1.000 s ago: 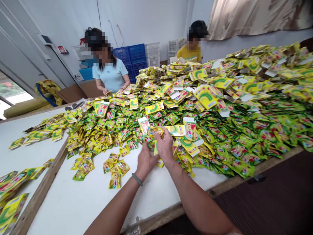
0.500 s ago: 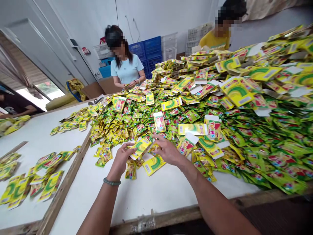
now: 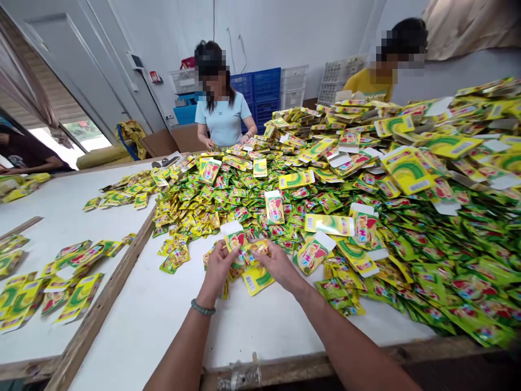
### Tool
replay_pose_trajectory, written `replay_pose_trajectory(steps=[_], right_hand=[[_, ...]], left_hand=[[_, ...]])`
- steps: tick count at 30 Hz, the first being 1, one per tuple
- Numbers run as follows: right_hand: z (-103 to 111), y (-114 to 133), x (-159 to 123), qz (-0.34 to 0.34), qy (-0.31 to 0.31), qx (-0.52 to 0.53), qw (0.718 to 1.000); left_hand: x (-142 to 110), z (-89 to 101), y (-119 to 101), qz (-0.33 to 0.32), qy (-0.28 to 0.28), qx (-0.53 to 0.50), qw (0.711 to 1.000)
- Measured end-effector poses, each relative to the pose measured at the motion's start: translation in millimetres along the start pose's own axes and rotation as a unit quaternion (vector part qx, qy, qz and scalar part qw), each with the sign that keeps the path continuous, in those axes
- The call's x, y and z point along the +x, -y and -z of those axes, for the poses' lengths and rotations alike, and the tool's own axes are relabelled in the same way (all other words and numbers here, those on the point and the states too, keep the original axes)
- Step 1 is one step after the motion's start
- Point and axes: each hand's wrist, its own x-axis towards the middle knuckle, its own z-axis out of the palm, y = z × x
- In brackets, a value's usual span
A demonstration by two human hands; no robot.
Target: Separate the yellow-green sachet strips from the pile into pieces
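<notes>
My left hand (image 3: 216, 267) is closed on a small yellow-green carton (image 3: 235, 239) whose white end flap stands up, away from me. Close beside it, my right hand (image 3: 281, 267) pinches a shiny yellow sachet (image 3: 258, 249) near the carton's side. Whether the sachet touches the carton I cannot tell. Under both hands lies another yellow carton (image 3: 259, 279) on the white table (image 3: 260, 331), with a few sachets partly hidden by my left hand. A carton with a watermelon print (image 3: 312, 253) lies just right of my right hand.
A big heap of green sachets (image 3: 431, 244) and flat cartons (image 3: 409, 171) rises ahead and right. A wooden strip (image 3: 109, 288) divides the table; filled-looking cartons (image 3: 79, 298) lie left of it. Two people stand across the heap, another person sits far left.
My left hand has turned the carton from lying slantwise to upright, its white flap now showing. My right hand has come in closer with the yellow sachet. The view has shifted slightly.
</notes>
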Motion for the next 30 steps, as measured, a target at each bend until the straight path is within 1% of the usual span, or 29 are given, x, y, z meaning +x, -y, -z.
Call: replay_pose_trajectory(steps=[2,4,6,7,9,11,14,16,19,21,22,25,27,30], right_hand=[[7,2,3,0.039,-0.073,-0.004,0.997],[13,3,7,0.085,-0.138,-0.040,0.986],[17,3,10,0.103,-0.160,-0.126,0.974],[19,2,11,0.102,-0.156,-0.181,0.966],[22,2,12,0.089,-0.128,-0.281,0.947],[26,3,11,0.078,-0.096,-0.334,0.934],[33,7,10,0.072,-0.051,-0.350,0.933],[35,9,9,0.068,-0.035,-0.345,0.936],[31,6,8,0.077,-0.015,-0.337,0.938],[26,2,8,0.079,-0.019,-0.317,0.945],[23,-1,8,0.077,-0.030,-0.296,0.952],[18,-6,8,0.089,-0.076,-0.221,0.968],[15,-5,8,0.122,-0.088,-0.224,0.963],[11,-2,4,0.158,-0.094,-0.284,0.941]], left_hand=[[-1,4.9,0,0.014,0.007,0.038,0.999],[-3,7.4,1,0.029,0.038,0.087,0.995],[-5,6.5,1,0.026,0.064,0.123,0.990],[-6,5.4,2,0.016,0.068,0.134,0.989],[-7,3.8,3,-0.004,0.071,0.144,0.987],[-7,4.0,5,-0.004,0.075,0.141,0.987],[-8,5.2,6,0.020,0.076,0.121,0.990],[-9,4.1,6,0.021,0.068,0.116,0.991],[-10,0.1,6,0.029,0.078,0.120,0.989],[-9,-2.2,8,0.040,0.085,0.110,0.990],[-9,-2.9,9,0.045,0.079,0.096,0.991],[-6,-3.4,13,0.064,0.037,0.031,0.997],[-5,-3.1,15,0.075,0.016,-0.008,0.997],[-4,-2.5,14,0.091,0.009,-0.045,0.995]])
